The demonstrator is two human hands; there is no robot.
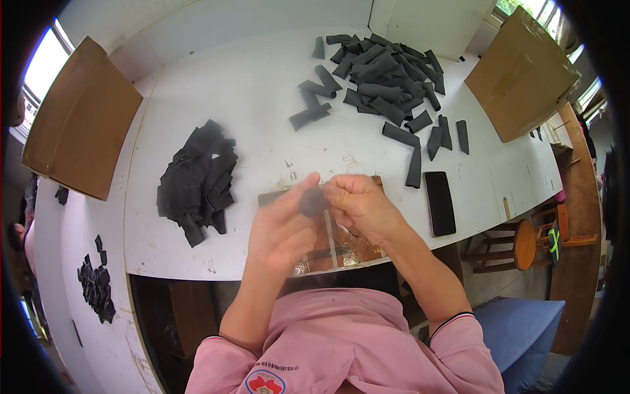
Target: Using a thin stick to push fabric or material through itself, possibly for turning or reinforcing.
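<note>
Dark piece (312, 203) is pinched at its edge by the right hand (361, 205), seemingly for steadiness, while I cannot tell the blurred left hand's (282, 228) grip.

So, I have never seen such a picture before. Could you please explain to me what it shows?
No machine is here: a person works with bare hands, seen from above by a wide fisheye camera on their own head, so straight edges bend. The left hand and right hand meet at a small dark piece; the right pinches its edge, while blur makes the left's hold unclear. On the white table lie a heap of dark tubes, a pile of dark flat pieces and a black phone.
</note>
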